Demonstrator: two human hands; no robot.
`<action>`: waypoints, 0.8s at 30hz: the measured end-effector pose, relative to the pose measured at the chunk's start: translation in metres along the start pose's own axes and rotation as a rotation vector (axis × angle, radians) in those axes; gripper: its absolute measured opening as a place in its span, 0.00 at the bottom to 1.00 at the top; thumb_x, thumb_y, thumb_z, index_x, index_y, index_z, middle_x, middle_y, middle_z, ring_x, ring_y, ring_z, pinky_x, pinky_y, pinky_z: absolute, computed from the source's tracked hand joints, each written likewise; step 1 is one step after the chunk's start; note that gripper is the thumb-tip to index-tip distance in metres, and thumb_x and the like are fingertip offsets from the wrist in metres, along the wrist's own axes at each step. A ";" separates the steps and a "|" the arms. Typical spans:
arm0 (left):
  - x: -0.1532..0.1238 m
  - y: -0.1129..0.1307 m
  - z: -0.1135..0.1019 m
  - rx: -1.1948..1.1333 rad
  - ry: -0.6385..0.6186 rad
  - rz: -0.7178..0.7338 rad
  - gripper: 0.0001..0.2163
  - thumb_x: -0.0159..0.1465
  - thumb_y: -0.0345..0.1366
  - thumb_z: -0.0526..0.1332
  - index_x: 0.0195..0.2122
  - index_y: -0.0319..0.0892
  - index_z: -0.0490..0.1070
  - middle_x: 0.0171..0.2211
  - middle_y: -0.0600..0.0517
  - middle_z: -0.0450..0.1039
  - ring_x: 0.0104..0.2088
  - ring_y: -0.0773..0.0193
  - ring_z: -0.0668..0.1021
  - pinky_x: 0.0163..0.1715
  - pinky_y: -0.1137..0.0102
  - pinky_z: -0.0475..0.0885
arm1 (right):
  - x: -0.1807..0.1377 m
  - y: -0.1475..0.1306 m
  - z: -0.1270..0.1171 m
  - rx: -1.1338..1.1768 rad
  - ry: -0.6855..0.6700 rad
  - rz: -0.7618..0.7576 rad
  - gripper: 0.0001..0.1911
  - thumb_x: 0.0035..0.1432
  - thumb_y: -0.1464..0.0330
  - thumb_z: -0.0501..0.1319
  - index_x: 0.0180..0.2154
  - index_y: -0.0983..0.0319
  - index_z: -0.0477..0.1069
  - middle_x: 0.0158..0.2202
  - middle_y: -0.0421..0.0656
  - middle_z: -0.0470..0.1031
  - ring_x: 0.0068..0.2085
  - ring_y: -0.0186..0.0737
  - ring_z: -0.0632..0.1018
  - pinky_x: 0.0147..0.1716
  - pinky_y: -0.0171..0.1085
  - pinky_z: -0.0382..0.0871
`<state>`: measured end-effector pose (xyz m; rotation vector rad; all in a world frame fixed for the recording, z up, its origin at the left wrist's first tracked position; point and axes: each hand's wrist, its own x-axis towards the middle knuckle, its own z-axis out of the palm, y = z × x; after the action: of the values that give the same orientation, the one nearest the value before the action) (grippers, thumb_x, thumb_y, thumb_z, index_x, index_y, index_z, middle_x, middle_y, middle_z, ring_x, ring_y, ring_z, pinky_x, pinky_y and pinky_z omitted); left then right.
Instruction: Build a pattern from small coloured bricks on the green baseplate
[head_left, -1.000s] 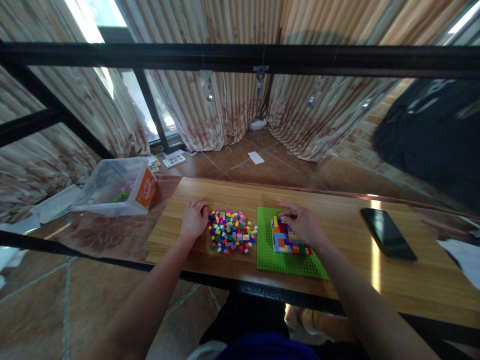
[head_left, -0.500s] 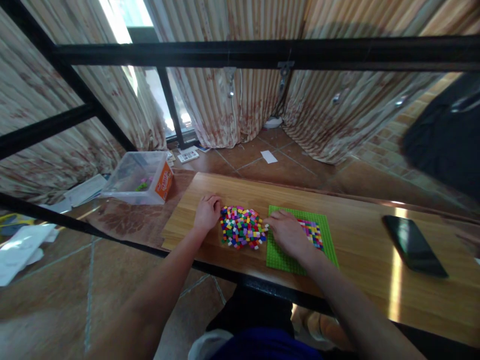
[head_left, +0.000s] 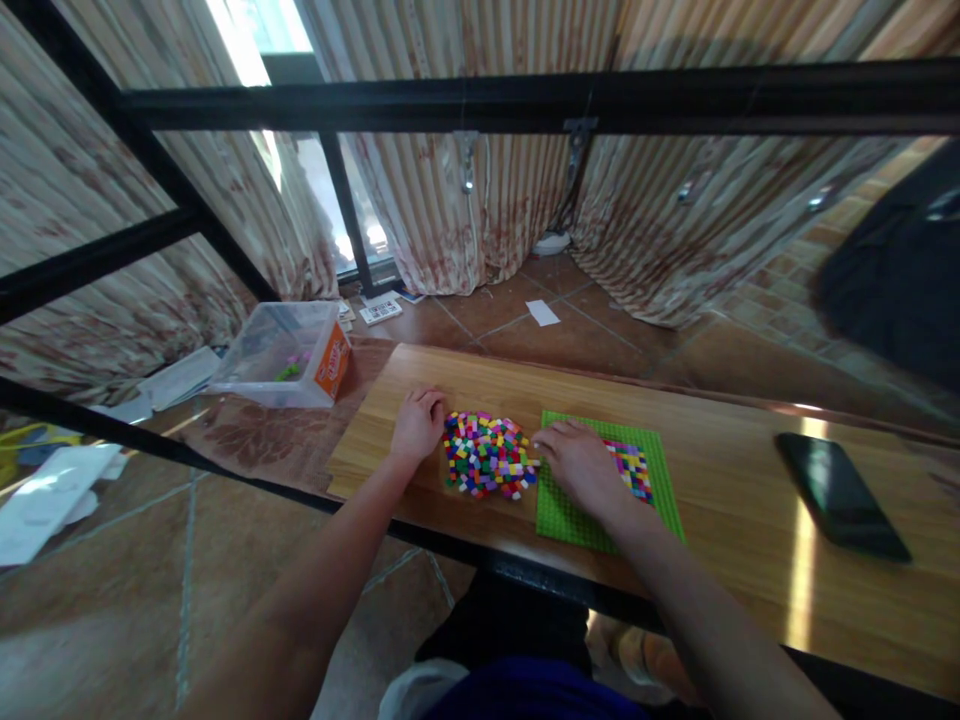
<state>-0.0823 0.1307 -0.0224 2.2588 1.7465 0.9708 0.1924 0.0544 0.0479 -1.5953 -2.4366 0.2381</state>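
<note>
A pile of small multicoloured building bricks (head_left: 491, 455) lies on the wooden table between my two hands. My left hand (head_left: 418, 422) rests at the pile's left edge, its fingers curled in; whatever they may hold is hidden. To the right of the pile lies a green studded baseplate (head_left: 559, 515). Over its left part reaches my right hand (head_left: 581, 462), fingertips bent together at the pile's right edge; anything between them is too small to make out. A patch of coloured bricks (head_left: 636, 470) is set on the baseplate, partly covered by this hand.
A dark phone-like slab (head_left: 841, 495) lies at the right of the wooden table (head_left: 724, 480). Beyond the table's left end stands a clear plastic box (head_left: 274, 355) with an orange label. A black metal bar (head_left: 510, 108) crosses in front of the curtains (head_left: 442, 210). Papers lie on the floor.
The whole view has shifted slightly, so the scene sits a little further right. Both hands keep nearly the same places beside the pile; the right fingertips have moved only slightly, if at all.
</note>
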 end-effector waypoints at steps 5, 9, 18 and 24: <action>0.000 0.000 -0.001 0.000 0.008 0.014 0.11 0.64 0.29 0.54 0.39 0.41 0.76 0.43 0.44 0.77 0.47 0.54 0.76 0.53 0.58 0.72 | -0.030 0.030 -0.013 0.342 0.351 0.295 0.12 0.63 0.63 0.56 0.38 0.58 0.79 0.40 0.44 0.81 0.42 0.43 0.78 0.46 0.42 0.70; 0.001 -0.002 0.001 0.012 0.013 0.021 0.11 0.64 0.29 0.53 0.38 0.41 0.76 0.42 0.44 0.77 0.46 0.54 0.76 0.52 0.58 0.72 | -0.044 0.058 -0.015 0.377 0.420 0.492 0.13 0.59 0.62 0.58 0.37 0.59 0.79 0.39 0.45 0.82 0.39 0.43 0.79 0.44 0.42 0.71; 0.002 -0.004 0.002 0.022 0.017 0.023 0.11 0.63 0.31 0.54 0.39 0.42 0.76 0.42 0.45 0.77 0.45 0.54 0.77 0.52 0.58 0.72 | -0.037 0.072 0.007 0.392 0.347 0.439 0.13 0.60 0.62 0.57 0.35 0.59 0.79 0.38 0.45 0.81 0.41 0.42 0.79 0.46 0.44 0.71; 0.003 -0.005 0.001 0.016 0.011 0.023 0.10 0.63 0.31 0.54 0.38 0.42 0.76 0.41 0.45 0.77 0.45 0.53 0.76 0.52 0.58 0.72 | -0.036 0.076 0.010 0.434 0.338 0.446 0.11 0.60 0.62 0.59 0.36 0.59 0.79 0.40 0.45 0.81 0.43 0.43 0.79 0.48 0.45 0.71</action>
<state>-0.0850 0.1354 -0.0242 2.2922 1.7424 0.9786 0.2704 0.0511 0.0158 -1.7724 -1.6247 0.4855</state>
